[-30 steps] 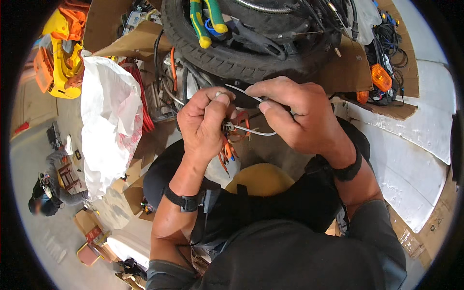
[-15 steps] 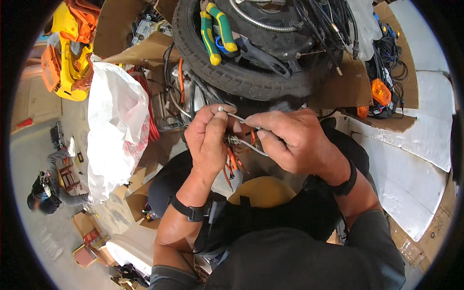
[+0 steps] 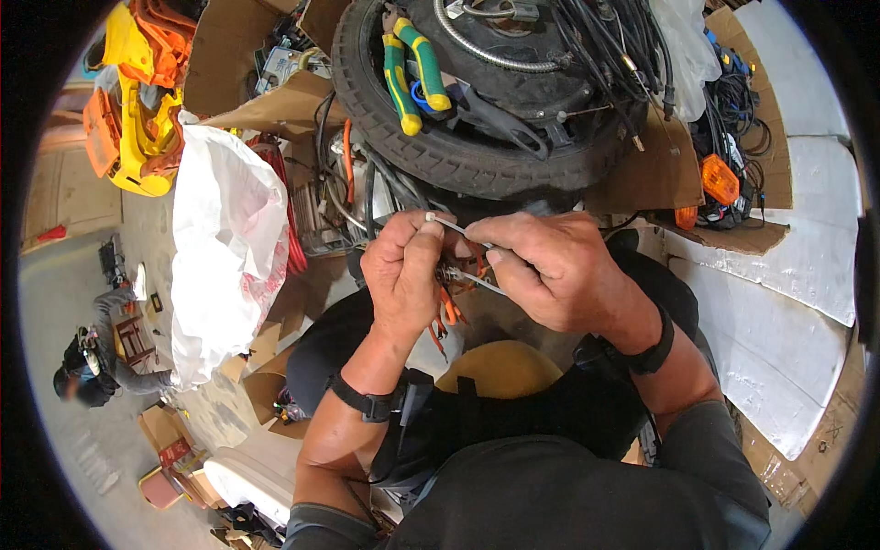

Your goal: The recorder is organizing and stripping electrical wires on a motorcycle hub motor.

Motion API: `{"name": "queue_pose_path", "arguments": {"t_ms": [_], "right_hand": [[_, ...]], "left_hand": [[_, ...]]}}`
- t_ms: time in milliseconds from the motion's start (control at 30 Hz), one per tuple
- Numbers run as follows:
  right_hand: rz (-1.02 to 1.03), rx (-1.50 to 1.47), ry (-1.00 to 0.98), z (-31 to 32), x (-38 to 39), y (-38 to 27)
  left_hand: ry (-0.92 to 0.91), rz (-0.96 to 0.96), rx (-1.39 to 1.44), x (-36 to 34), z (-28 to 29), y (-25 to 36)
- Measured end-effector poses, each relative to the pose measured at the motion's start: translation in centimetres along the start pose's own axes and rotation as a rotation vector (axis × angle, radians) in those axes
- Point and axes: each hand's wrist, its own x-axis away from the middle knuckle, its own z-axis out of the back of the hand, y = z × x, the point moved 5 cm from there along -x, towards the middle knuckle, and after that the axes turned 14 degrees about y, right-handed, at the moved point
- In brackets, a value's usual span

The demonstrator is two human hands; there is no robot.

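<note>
Above my lap, both hands hold a thin white cable tie (image 3: 448,225). The thumb and fingers of my left hand (image 3: 401,280) pinch it just beside its small square head. Across from it, my right hand (image 3: 573,275) grips the strap between thumb and forefinger. A second stretch of the white strap runs from below the left fingers to the right thumb. Behind and under the hands hangs a bundle of wires with orange ends (image 3: 448,305), partly hidden by the left hand; whether the tie encircles it I cannot tell.
Ahead lies a black tyre (image 3: 477,170) carrying green-and-yellow pliers (image 3: 423,69) and black cables (image 3: 605,55). A white plastic bag (image 3: 220,247) stands at left. An open carton with an orange lamp (image 3: 720,180) is at right. Another person (image 3: 101,344) is at far left.
My left hand has moved slightly right and down, closer to the right hand. The lower stretch of strap looks straighter. Both hands keep their pinch.
</note>
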Motion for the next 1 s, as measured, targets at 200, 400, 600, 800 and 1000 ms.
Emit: {"name": "queue_pose_path", "arguments": {"t_ms": [200,400,600,800,1000], "right_hand": [[0.014,-0.002,-0.007,-0.07,0.17,0.18],[0.013,-0.004,-0.005,-0.12,0.25,0.24],[0.03,-0.006,0.004,-0.08,0.38,0.34],[0.026,-0.018,-0.001,-0.04,0.38,0.32],[0.029,-0.008,0.0,0.04,0.36,0.24]], "left_hand": [[-0.006,-0.031,-0.073,0.03,-0.06,0.45],[0.008,0.068,0.071,0.18,-0.29,-0.01],[-0.019,0.007,0.0,0.14,-0.22,-0.12],[-0.007,-0.005,0.003,0.2,-0.16,-0.15],[-0.027,-0.05,-0.037,0.19,-0.14,-0.21]]}}
